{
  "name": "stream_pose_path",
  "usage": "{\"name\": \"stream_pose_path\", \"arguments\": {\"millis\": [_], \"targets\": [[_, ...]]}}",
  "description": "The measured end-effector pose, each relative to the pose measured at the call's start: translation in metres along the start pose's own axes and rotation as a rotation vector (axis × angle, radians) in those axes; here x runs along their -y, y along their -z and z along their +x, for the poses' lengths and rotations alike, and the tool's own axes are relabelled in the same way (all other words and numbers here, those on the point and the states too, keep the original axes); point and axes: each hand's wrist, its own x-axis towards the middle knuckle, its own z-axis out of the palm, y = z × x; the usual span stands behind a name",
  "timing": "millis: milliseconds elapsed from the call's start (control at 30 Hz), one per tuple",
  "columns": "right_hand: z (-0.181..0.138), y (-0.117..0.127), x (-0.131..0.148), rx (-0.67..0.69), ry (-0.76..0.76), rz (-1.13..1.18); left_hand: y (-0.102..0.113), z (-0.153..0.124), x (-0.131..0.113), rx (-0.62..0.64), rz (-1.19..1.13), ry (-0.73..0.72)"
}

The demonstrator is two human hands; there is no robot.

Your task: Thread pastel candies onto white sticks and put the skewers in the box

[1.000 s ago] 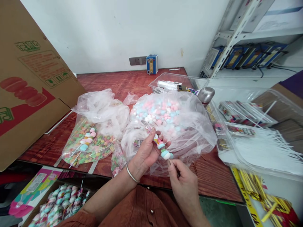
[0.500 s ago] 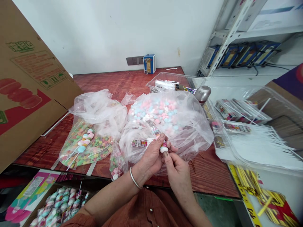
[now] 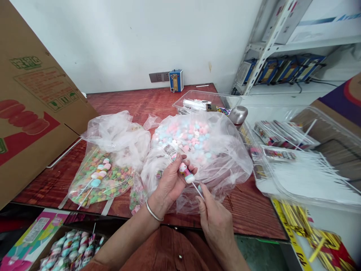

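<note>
My left hand (image 3: 171,177) is closed around a marshmallow skewer (image 3: 186,173), whose soft white and pink pieces sit partly in a printed plastic sleeve (image 3: 170,151). The skewer's white stick (image 3: 198,191) points down to the right, its lower end pinched by my right hand (image 3: 216,218). A small light-blue bit shows at the right fingertips; what it is I cannot make out. Beneath and behind my hands lies a clear bag of pink, white and blue marshmallows (image 3: 194,135). Two bare marshmallow skewers (image 3: 99,174) rest on a bag of colourful ring-shaped sweets (image 3: 118,175) at left.
A large carton (image 3: 34,98) borders the left side. Wrapped skewers fill a box (image 3: 70,248) below the table's front edge. At right, a clear tub (image 3: 278,180) holds white sticks and printed sleeves; yellow ties (image 3: 304,222) lie before it. Another clear tray (image 3: 194,92) stands behind the marshmallow bag.
My right hand has drawn away from the marshmallows, down and right, and now grips the stick, which has come into view. My left hand has shifted slightly left with the skewer.
</note>
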Motion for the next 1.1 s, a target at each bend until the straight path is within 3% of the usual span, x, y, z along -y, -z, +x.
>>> {"name": "stream_pose_path", "arguments": {"millis": [100,167,300,400,567,667,800,933,1000,1100], "targets": [[0.002,0.003,0.0,-0.042,-0.033,-0.01,0.0,-0.001,0.005,-0.022,0.011,0.018],[0.004,0.006,0.0,-0.001,-0.218,0.149,0.0,-0.001,0.005,-0.016,-0.009,0.049],[0.008,0.008,0.003,0.269,-0.808,0.933,0.002,-0.001,0.004,0.009,-0.006,0.089],[0.013,0.004,0.01,0.292,-1.043,1.31,0.003,-0.006,0.015,0.034,0.045,0.069],[0.024,-0.007,0.016,0.115,-0.973,1.123,0.001,-0.015,0.041,0.022,0.131,0.086],[0.023,-0.006,0.012,0.097,-0.931,1.033,0.001,-0.013,0.038,0.039,0.156,0.072],[0.013,-0.002,0.005,0.14,-0.897,1.002,0.004,-0.002,0.017,0.006,0.078,-0.037],[0.007,0.001,0.003,0.328,-0.92,1.155,0.004,0.004,0.006,-0.019,0.051,-0.056],[0.006,0.003,0.003,0.373,-0.835,1.072,0.003,0.004,0.006,-0.03,0.019,-0.071],[0.006,0.007,0.004,0.242,-0.526,0.629,-0.001,0.004,0.007,-0.076,-0.035,-0.099]]}}
